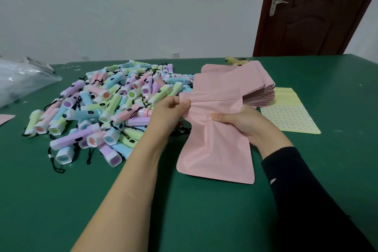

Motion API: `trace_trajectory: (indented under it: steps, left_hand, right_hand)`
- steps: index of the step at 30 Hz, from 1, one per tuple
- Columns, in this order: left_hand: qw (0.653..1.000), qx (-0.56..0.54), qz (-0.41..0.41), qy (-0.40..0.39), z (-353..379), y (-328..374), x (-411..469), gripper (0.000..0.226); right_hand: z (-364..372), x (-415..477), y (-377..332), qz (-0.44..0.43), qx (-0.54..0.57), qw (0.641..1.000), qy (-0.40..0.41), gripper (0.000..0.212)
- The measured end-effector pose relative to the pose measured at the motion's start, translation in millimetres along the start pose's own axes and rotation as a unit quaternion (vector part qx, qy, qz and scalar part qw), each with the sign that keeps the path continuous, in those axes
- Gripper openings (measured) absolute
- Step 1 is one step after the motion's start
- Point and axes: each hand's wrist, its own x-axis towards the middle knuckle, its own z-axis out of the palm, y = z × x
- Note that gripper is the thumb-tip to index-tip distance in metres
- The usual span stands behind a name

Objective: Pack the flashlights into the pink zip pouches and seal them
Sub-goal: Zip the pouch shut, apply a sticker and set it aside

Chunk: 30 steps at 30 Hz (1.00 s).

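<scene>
The heap of flashlights [106, 106] lies on the green worktop [61, 200], just left of the left hand [171, 108], which pinches the pink pouch [216, 149] at the left end of its zip line. The right hand [243, 122] grips the pouch's crumpled middle. Probably the zip is being worked, but I cannot tell whether a flashlight is inside. Sealing would next call for running the pinch along the zip.

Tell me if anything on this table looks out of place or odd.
The held pink pouch is creased where the left hand and right hand grip it. One pink piece lies alone at far left, away from the pouch stack.
</scene>
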Motion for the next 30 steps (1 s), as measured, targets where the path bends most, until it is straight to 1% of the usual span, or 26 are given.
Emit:
trace_trajectory:
  steps: [2, 3, 5, 7, 10, 13, 18, 21, 23, 26, 28, 30]
  left_hand:
    - [0.998, 0.056, 0.013, -0.022, -6, 3, 0, 0.014]
    - [0.996, 0.085, 0.017, -0.039, -9, 4, 0, 0.012]
    - [0.983, 0.172, 0.025, -0.065, -16, 7, -1, 0.020]
    - [0.971, 0.226, 0.036, -0.065, -19, 10, -2, 0.017]
    - [0.970, 0.230, 0.032, -0.076, -19, 14, -5, 0.011]
    - [0.965, 0.245, 0.042, -0.088, -16, 15, -7, 0.013]
    - [0.952, 0.290, 0.068, -0.063, -16, 14, -3, 0.018]
    - [0.946, 0.305, 0.068, -0.087, -15, 14, -4, 0.019]
    - [0.950, 0.290, 0.066, -0.091, -13, 14, -5, 0.022]
    - [0.958, 0.270, 0.066, -0.066, -9, 13, -5, 0.029]
    - [0.961, 0.260, 0.070, -0.054, -6, 11, -5, 0.041]
    - [0.964, 0.251, 0.066, -0.056, -6, 11, -5, 0.042]
  right_hand:
    - [-6, -2, -1, -0.002, -0.030, 1.000, -0.005, 0.032]
    - [-8, -4, -1, -0.005, -0.050, 0.999, -0.010, 0.033]
    - [-10, -6, -2, -0.013, -0.080, 0.997, -0.014, 0.034]
    - [-12, -7, -3, -0.018, -0.093, 0.995, -0.014, 0.034]
    - [-16, -7, -4, -0.016, -0.104, 0.994, -0.018, 0.035]
    - [-18, -7, -4, -0.015, -0.113, 0.993, -0.021, 0.036]
    - [-14, -7, -4, -0.021, -0.121, 0.992, -0.024, 0.034]
    - [-13, -7, -4, -0.023, -0.126, 0.991, -0.030, 0.035]
    - [-11, -7, -4, -0.022, -0.128, 0.991, -0.036, 0.035]
    - [-10, -7, -6, -0.025, -0.129, 0.991, -0.033, 0.033]
    - [-10, -8, -6, -0.030, -0.127, 0.991, -0.028, 0.029]
    - [-11, -8, -6, -0.033, -0.121, 0.992, -0.025, 0.027]
